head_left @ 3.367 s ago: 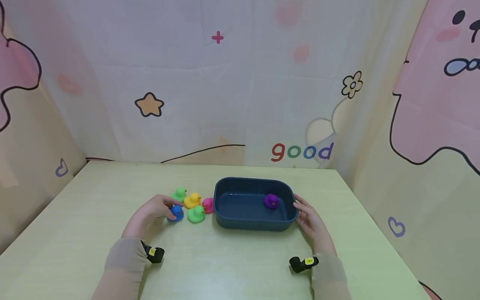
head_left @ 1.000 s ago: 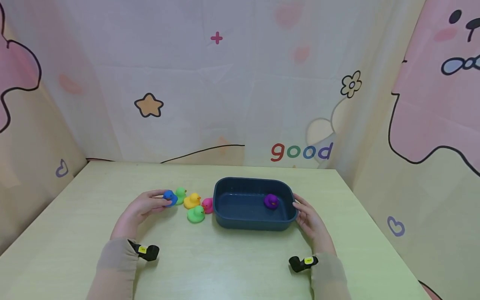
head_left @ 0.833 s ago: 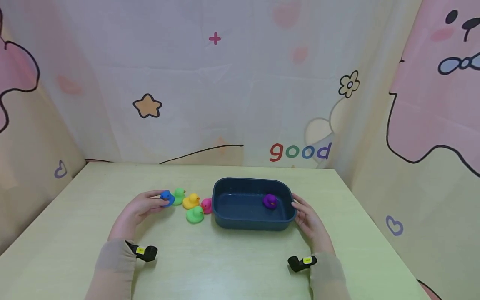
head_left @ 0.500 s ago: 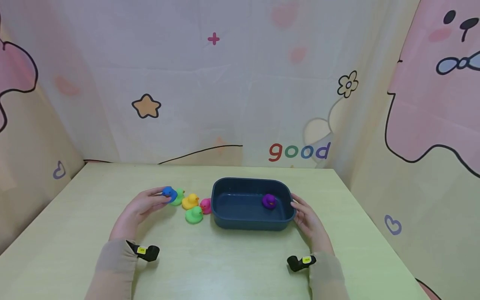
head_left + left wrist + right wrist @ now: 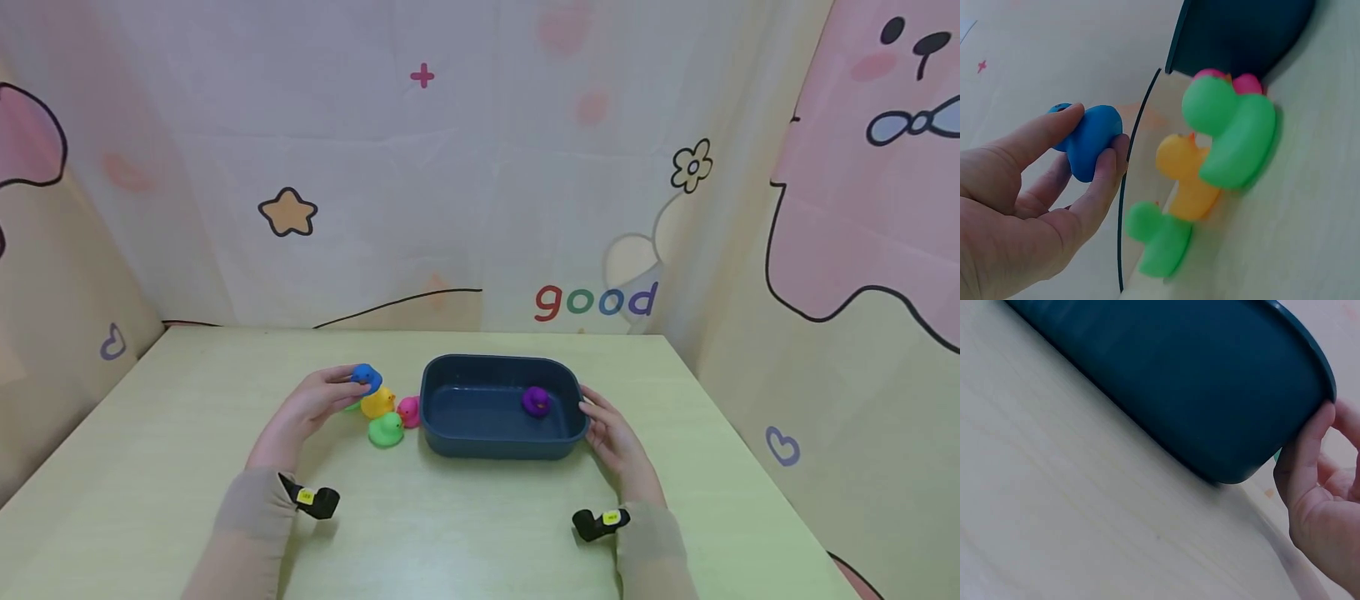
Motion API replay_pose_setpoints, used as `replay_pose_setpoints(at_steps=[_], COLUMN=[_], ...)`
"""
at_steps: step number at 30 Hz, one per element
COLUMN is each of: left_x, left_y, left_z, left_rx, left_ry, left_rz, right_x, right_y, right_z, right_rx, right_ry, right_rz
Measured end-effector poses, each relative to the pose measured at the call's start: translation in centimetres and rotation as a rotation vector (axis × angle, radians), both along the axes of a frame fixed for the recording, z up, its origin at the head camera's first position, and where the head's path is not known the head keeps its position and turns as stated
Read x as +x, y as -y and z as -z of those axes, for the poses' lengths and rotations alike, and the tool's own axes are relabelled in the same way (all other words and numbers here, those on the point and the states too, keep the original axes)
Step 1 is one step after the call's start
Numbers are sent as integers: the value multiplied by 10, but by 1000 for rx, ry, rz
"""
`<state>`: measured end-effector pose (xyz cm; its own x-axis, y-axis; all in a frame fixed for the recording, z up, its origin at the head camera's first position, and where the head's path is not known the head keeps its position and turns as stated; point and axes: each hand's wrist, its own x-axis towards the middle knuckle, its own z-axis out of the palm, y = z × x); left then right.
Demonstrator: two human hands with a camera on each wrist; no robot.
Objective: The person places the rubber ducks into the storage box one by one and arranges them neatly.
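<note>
My left hand (image 5: 321, 398) pinches a blue rubber duck (image 5: 1092, 140) between thumb and fingertips, raised above the other ducks. Just below it are a yellow duck (image 5: 377, 403) and, mostly hidden behind, a green duck (image 5: 1159, 240). Another green duck (image 5: 386, 431) sits nearer the front, with a pink duck (image 5: 408, 412) by the left wall of a dark blue tub (image 5: 495, 446). Inside the tub, toward its right end, lies a purple duck (image 5: 536, 402). The right hand (image 5: 617, 433) rests its fingers against the tub's right end; the right wrist view shows fingertips at the rim.
Pale wood-look table (image 5: 450, 533) under everything. A patterned cloth backdrop (image 5: 375, 208) rises behind the table and along both sides. Small black wrist cameras are strapped at the left sleeve (image 5: 251, 521) and the right sleeve (image 5: 651, 546).
The left hand took hold of the blue duck from the table, drew it left, then lifted it and carried it rightward over the ducks. The right hand stays at the tub.
</note>
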<state>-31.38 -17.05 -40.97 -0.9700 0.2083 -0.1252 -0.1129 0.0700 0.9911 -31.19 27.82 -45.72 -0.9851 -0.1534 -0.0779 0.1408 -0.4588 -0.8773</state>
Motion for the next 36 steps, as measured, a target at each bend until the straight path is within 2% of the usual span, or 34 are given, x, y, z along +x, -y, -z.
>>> replay_pose_setpoints(at_steps=[8,18,26,32,36], left_x=[-14,-24,-32,-35,-38], left_y=[-37,-101,-153,-181,-194], left_z=[-15,-27,-22,-15,-8], left_rx=[-14,91,132,104,50], left_ry=[-12,-10,9,16,8], left_rz=[23,42,47,40,12], right_x=[0,0,0,1,1], right_y=[1,0,1,2,2], right_z=[-2,-1,-2,-4,-5], right_rx=[7,14,-4,6,10], right_ry=[26,6,39,43,51], right_rz=[23,9,25,27,37])
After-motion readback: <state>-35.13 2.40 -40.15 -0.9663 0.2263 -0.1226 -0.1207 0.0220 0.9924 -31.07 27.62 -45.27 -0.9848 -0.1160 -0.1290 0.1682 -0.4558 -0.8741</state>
